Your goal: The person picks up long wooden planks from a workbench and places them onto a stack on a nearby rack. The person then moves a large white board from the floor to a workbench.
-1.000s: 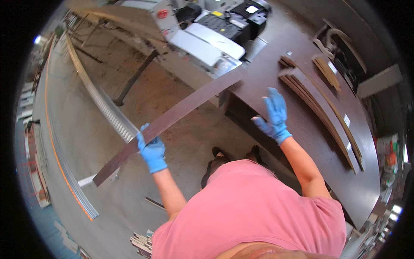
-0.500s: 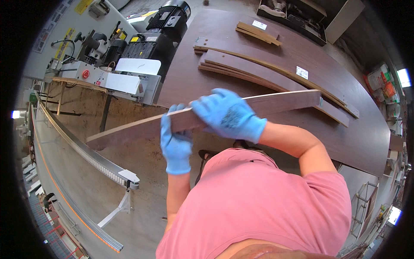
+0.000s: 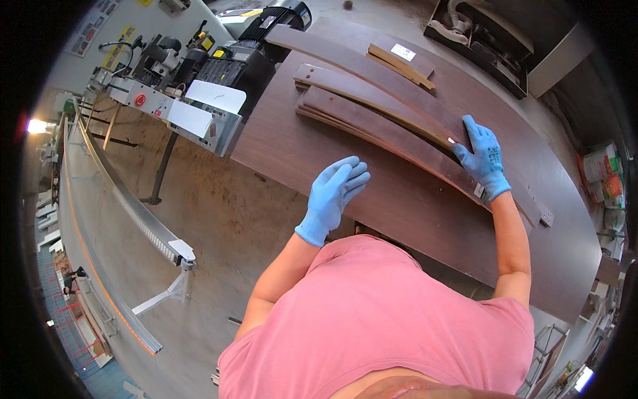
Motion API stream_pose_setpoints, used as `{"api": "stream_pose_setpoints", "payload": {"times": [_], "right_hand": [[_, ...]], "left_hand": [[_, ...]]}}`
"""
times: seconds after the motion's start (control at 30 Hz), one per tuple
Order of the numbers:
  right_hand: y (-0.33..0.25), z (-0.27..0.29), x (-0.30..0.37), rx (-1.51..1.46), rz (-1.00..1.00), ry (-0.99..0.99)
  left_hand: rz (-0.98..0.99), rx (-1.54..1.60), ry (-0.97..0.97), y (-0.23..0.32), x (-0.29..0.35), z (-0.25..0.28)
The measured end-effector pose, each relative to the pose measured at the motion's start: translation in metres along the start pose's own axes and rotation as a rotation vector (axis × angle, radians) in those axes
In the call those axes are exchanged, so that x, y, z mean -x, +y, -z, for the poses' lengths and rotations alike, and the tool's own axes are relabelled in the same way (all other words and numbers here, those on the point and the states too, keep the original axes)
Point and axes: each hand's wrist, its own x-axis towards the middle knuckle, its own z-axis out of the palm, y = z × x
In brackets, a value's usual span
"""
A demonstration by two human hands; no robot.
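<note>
My right hand (image 3: 484, 158), in a blue glove, grips a long dark brown board (image 3: 352, 61) near its right part, thumb on the near edge and fingers over the far edge. The board lies slantwise over the large brown panel, its far left end close to the black motor. Just in front of it are more long brown strips (image 3: 372, 128), stacked on the panel. My left hand (image 3: 332, 193), gloved in blue too, hovers before the panel's near edge. Its fingers are loosely bent, thumb apart, with nothing seen in them.
The large brown panel (image 3: 412, 229) spreads under the strips. Short narrow strips (image 3: 401, 66) lie at its far side. A machine with a black motor (image 3: 229, 76) and a red button (image 3: 140, 100) stands at the left. A roller track (image 3: 143, 223) runs along the left.
The board in both my hands has been set over the strips on the panel. My left hand has let go and moved right; my right hand has moved right, still on the board.
</note>
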Motion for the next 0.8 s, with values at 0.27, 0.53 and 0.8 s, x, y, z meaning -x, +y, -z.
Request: {"api": "stream_pose_setpoints", "payload": {"times": [0.27, 0.53, 0.8], "right_hand": [[0.034, -0.008, 0.012, -0.012, -0.005, -0.128], [0.056, -0.005, 0.019, -0.022, 0.046, -0.088], [0.063, -0.015, 0.03, -0.111, -0.075, -0.13]], "left_hand": [[-0.065, 0.002, 0.138, -0.015, 0.009, 0.006], [-0.074, 0.069, 0.175, -0.019, 0.012, 0.015], [-0.059, 0.057, 0.203, -0.013, 0.004, 0.029]]}}
